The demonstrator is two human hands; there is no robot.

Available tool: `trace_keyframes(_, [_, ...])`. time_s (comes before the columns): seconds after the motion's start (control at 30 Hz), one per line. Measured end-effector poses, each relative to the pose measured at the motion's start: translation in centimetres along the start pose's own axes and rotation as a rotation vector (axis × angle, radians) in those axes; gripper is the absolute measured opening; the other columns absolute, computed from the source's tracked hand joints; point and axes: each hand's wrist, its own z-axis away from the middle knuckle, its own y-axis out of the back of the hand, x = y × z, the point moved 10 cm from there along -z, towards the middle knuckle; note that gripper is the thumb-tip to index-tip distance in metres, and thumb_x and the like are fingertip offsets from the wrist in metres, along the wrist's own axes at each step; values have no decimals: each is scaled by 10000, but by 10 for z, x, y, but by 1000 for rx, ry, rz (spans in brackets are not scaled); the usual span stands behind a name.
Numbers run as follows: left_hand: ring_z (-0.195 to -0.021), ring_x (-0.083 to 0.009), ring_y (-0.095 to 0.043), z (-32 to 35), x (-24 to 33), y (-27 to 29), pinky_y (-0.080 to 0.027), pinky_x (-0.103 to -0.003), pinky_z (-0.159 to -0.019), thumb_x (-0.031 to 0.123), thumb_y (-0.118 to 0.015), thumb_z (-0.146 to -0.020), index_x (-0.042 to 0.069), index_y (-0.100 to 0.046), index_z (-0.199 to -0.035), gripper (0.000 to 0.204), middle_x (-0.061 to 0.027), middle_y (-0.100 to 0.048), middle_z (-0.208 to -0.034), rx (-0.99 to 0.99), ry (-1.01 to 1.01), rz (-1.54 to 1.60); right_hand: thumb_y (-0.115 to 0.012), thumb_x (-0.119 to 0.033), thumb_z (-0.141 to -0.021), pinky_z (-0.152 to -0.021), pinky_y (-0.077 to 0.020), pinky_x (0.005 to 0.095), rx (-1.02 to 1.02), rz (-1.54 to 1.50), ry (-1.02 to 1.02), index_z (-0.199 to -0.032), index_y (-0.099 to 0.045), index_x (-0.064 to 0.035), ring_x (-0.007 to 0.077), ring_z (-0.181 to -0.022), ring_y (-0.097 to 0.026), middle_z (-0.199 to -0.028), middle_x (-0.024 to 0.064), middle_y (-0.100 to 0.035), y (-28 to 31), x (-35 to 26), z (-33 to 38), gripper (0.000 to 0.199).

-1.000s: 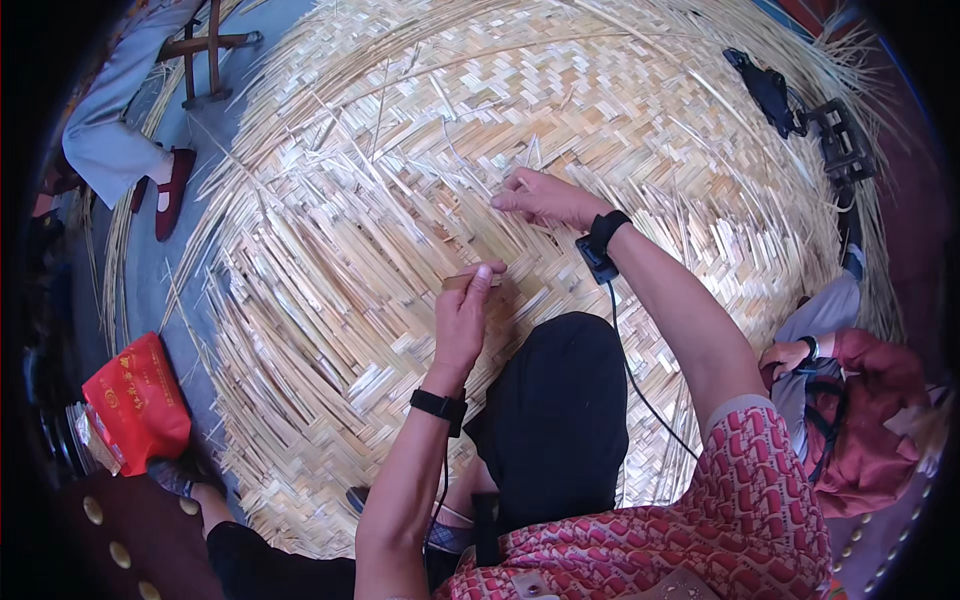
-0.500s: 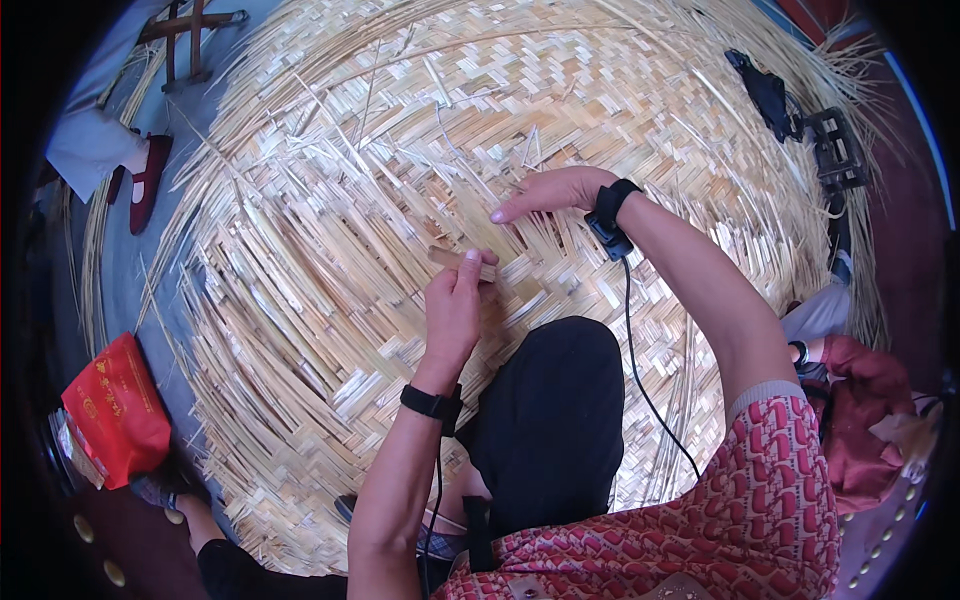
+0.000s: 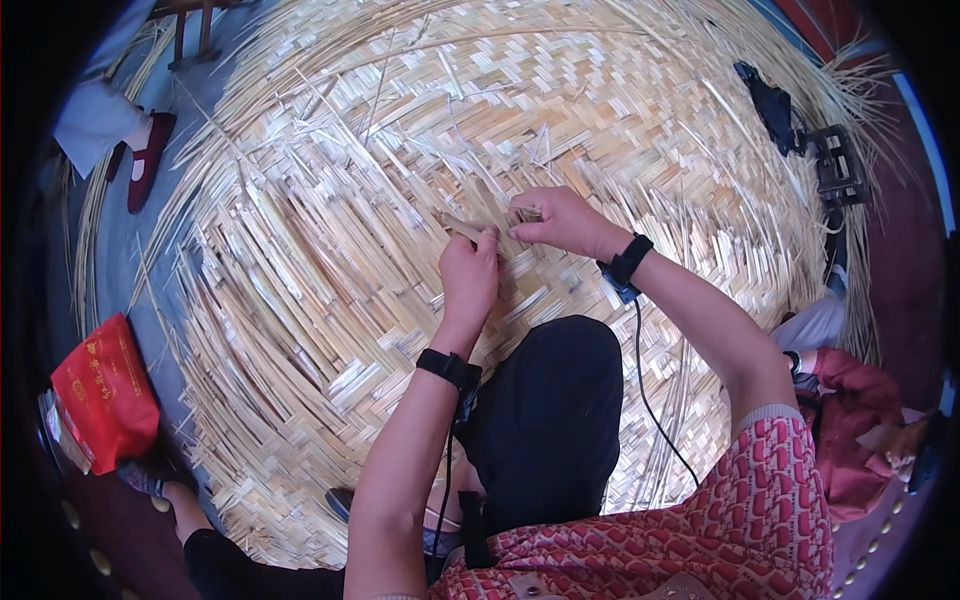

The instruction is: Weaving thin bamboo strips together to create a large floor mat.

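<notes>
Woven mat [image 3: 600, 60] lay beneath both grips. Since the earlier frame your left hand [image 3: 470, 270] had risen to just beside your right hand [image 3: 565, 222], whose fingers had curled in. Left pinched a flat tan piece [image 3: 457, 226], jutting leftward; right pinched a strip end [image 3: 528, 213]. Left forearm [image 3: 405, 450] stood below its grip; right forearm [image 3: 700, 310] slanted in from lower right.

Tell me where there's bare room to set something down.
The woven mat looks open beyond the right hand, short of the black holder. A narrow floor patch shows between red bag and dark red shoe, left of the mat. Around the left hand it's crowded with unwoven strips.
</notes>
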Motion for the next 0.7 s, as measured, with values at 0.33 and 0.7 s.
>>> trace_keyframes(0.33, [-780,-164,-602,0,-19,-2,-512,-324,-713,280,-452,-993,-40,-523,-1126,354,-101,-619,-968,-92,242,509,-595,-233,-891,-706,-479,345,214,-14,123,-1075,-599,-71,263,-771,-623,-818,116,-639,1,-14,17,246])
trace_keyframes(0.7, [-933,-224,-449,73,12,-18,-327,-396,-803,481,-565,-826,203,-431,-1376,630,-65,-490,-957,27,-666,-1298,-532,-346,-910,-763,-468,453,160,180,-121,-1132,-524,-24,400,-890,-597,-911,226,-629,-12,-9,-4,391])
